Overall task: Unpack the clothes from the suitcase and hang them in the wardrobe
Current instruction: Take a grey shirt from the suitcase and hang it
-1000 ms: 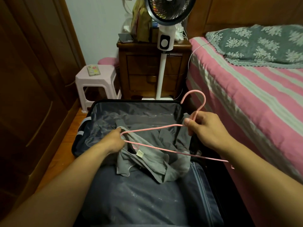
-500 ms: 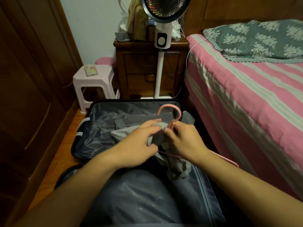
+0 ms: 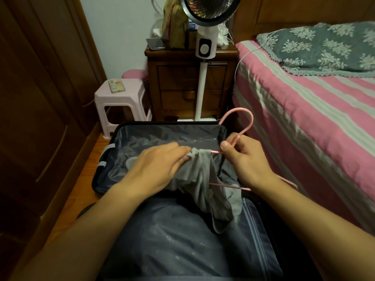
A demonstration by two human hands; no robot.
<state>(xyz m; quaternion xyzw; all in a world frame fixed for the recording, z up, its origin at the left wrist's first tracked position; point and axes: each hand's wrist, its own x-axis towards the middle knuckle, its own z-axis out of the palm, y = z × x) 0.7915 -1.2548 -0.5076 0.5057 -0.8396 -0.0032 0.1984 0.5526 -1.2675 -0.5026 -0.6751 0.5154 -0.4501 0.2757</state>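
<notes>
suitcase (image 3: 162, 134) before nightstand (image 3: 178, 82), bed (image 3: 304, 110) right, wardrobe (image 3: 36, 98) left

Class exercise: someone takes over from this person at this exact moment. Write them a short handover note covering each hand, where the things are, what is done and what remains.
Right hand grips the pink hanger just below its hook.
Left hand pinches the grey garment at the hanger's shoulder.
Both are held over the open suitcase on the floor; the garment's lower end droops onto it.
Done: garment partly threaded on the hanger.
Left: seat it properly, hang it in the wardrobe on the left, whose doors look closed.
</notes>
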